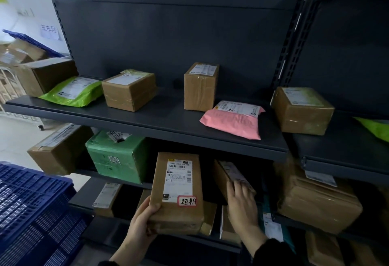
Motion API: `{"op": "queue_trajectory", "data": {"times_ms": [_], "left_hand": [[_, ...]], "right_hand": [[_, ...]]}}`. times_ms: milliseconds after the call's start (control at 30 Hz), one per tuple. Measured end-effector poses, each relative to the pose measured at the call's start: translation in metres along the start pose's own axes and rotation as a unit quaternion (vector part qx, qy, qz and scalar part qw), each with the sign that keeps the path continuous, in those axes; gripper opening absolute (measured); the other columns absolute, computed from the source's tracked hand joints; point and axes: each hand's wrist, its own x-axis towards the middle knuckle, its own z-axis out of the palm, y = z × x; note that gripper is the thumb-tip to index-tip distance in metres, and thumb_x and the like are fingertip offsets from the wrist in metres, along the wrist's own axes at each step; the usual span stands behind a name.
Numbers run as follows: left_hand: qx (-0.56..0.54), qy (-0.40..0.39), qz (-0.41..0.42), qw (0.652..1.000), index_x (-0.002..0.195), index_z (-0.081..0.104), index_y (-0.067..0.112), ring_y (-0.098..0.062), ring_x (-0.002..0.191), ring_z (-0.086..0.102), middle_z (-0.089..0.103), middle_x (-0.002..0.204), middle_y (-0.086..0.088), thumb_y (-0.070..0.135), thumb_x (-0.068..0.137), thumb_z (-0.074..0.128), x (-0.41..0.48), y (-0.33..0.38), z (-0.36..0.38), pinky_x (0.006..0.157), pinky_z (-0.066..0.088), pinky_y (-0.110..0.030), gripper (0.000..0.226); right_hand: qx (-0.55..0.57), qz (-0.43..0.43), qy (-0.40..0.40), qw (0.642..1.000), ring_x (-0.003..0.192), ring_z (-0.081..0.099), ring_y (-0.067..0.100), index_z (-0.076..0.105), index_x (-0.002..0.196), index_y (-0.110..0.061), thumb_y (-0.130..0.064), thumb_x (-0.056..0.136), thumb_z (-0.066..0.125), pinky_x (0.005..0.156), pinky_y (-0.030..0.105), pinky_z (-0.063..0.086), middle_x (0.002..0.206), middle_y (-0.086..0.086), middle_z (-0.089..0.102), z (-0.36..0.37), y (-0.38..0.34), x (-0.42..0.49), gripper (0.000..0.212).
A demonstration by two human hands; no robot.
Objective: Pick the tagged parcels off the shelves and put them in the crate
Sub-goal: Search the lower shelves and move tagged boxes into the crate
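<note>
Brown cardboard parcel (177, 190), bearing a white label and a red-edged handwritten tag (187, 201), is held up in front of dark shelves (160, 118). The left hand (145, 217) grips its lower left corner, thumb on the front face. The right hand (242, 204) reaches to a tilted box (229, 173) on a lower shelf, fingers curled over its edge. A blue crate (31, 206) sits at lower left, just beside the shelves. More boxes and a pink mailer (231, 122) lie above.
</note>
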Motion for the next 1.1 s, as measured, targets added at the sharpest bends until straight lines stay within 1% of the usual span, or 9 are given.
{"op": "queue_trajectory", "data": {"times_ms": [67,167,233,367,500,600,700,867,1100], "left_hand": [[0.002,-0.003,0.000,1.000,0.107,0.070,0.028,-0.029,0.085,0.068,0.073,0.099,-0.011,0.026,0.068,0.065,-0.002,-0.001,0.000,0.062,0.056,-0.036,0.039],[0.003,-0.007,0.003,1.000,0.102,0.072,0.027,-0.025,0.077,0.070,0.074,0.093,-0.009,0.026,0.069,0.064,-0.005,-0.002,-0.001,0.058,0.056,-0.035,0.034],[0.004,0.002,0.000,1.000,0.103,0.071,0.030,-0.027,0.083,0.068,0.074,0.094,-0.007,0.028,0.067,0.065,-0.005,-0.004,-0.002,0.060,0.055,-0.035,0.036],[-0.024,-0.014,-0.004,1.000,0.115,0.066,0.021,-0.039,0.103,0.060,0.068,0.112,-0.018,0.024,0.071,0.062,-0.004,-0.008,-0.003,0.081,0.052,-0.047,0.044],[-0.033,-0.023,0.001,0.999,0.113,0.067,0.017,-0.038,0.093,0.063,0.069,0.107,-0.020,0.019,0.073,0.059,-0.002,-0.008,-0.002,0.076,0.051,-0.044,0.041],[-0.039,-0.025,0.009,0.999,0.108,0.069,0.016,-0.034,0.084,0.067,0.071,0.100,-0.019,0.016,0.073,0.058,-0.003,-0.006,0.001,0.071,0.053,-0.041,0.037],[-0.035,-0.024,0.009,0.999,0.110,0.068,0.018,-0.032,0.087,0.066,0.071,0.104,-0.017,0.018,0.074,0.058,-0.005,-0.006,0.003,0.069,0.053,-0.040,0.038],[-0.016,-0.013,0.012,1.000,0.115,0.066,0.024,-0.034,0.100,0.064,0.070,0.111,-0.014,0.026,0.071,0.063,-0.009,-0.005,0.007,0.077,0.054,-0.044,0.044],[-0.011,-0.007,0.027,1.000,0.118,0.064,0.030,-0.035,0.107,0.062,0.070,0.112,-0.009,0.029,0.067,0.071,-0.027,-0.007,0.015,0.071,0.055,-0.042,0.051]], "right_hand": [[-0.013,-0.009,-0.036,0.999,0.132,0.039,0.032,0.042,0.138,-0.006,-0.006,0.082,0.060,0.108,0.042,0.036,0.144,0.020,0.039,0.009,-0.006,-0.001,0.059],[0.007,-0.005,-0.024,1.000,0.136,0.036,0.032,0.043,0.137,-0.005,-0.005,0.084,0.057,0.113,0.042,0.031,0.146,0.018,0.038,0.019,-0.004,-0.005,0.055],[0.035,-0.002,-0.048,0.998,0.141,0.023,0.026,0.029,0.144,-0.011,-0.016,0.092,0.048,0.116,0.036,0.023,0.153,0.012,0.025,0.017,0.000,-0.004,0.056],[0.142,0.123,-0.011,0.982,0.131,0.036,0.024,0.029,0.142,-0.011,-0.048,0.086,0.054,0.106,0.033,0.038,0.145,0.010,0.037,0.002,0.027,0.019,0.072],[0.229,0.227,-0.111,0.940,0.129,0.037,0.032,0.015,0.146,-0.004,-0.062,0.067,0.068,0.103,0.037,0.039,0.143,0.017,0.035,0.002,0.051,0.036,0.111],[0.255,0.248,-0.146,0.923,0.115,0.052,0.030,0.034,0.131,-0.006,-0.051,0.063,0.076,0.091,0.036,0.049,0.130,0.015,0.048,0.008,0.048,0.036,0.093],[0.294,0.254,-0.113,0.914,0.100,0.058,0.029,0.045,0.112,-0.009,-0.040,0.061,0.078,0.079,0.037,0.053,0.113,0.012,0.056,0.007,0.038,0.027,0.068],[0.375,0.265,0.030,0.888,0.097,0.052,0.026,0.049,0.107,-0.009,-0.031,0.059,0.083,0.076,0.035,0.052,0.106,0.010,0.051,-0.003,0.014,-0.011,0.063],[0.416,0.252,0.087,0.869,0.097,0.042,0.014,0.040,0.130,-0.007,-0.032,0.059,0.085,0.083,0.027,0.041,0.108,0.002,0.044,-0.025,-0.008,-0.065,0.087]]}}
